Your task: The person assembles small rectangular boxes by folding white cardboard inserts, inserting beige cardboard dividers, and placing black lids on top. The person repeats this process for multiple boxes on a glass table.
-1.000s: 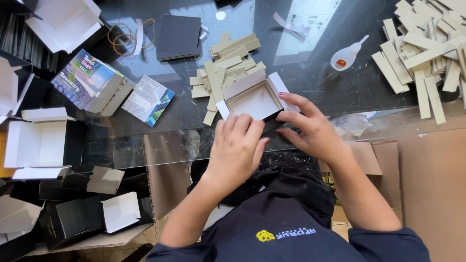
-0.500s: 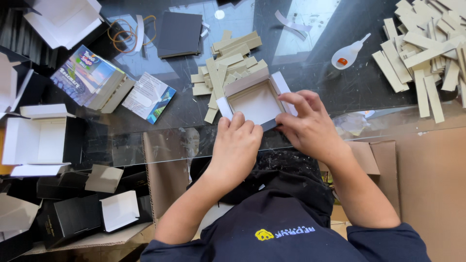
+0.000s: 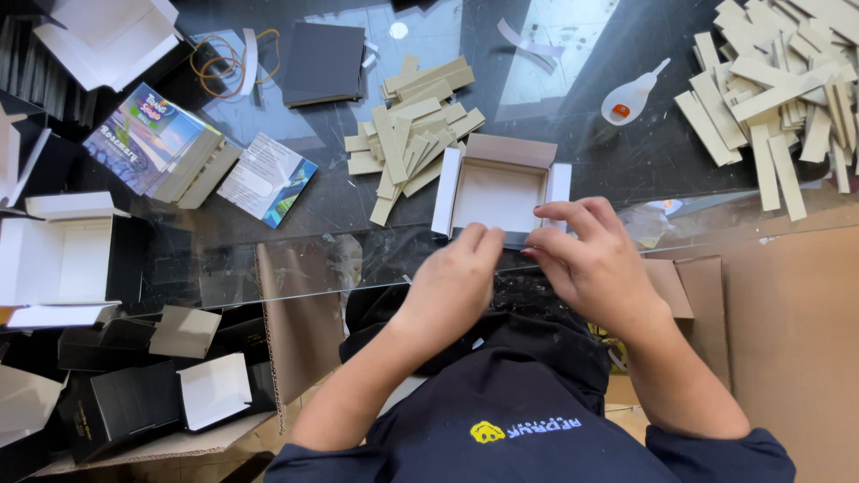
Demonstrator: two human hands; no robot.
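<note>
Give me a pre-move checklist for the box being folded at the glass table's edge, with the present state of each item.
1. Both hands on the box: left hand and right hand at its near wall: ok.
2. Box lies flat on the glass table: ok.
3. Side flaps folded up: ok.
4. Near wall seated: cannot tell, hands cover it.
5. Glue bottle lies apart from the box: ok.
6. Card strips touch the box: cannot tell.

Matt white card box (image 3: 497,197), raw greyboard strips (image 3: 407,134), glossy glass tabletop (image 3: 573,107)
</note>
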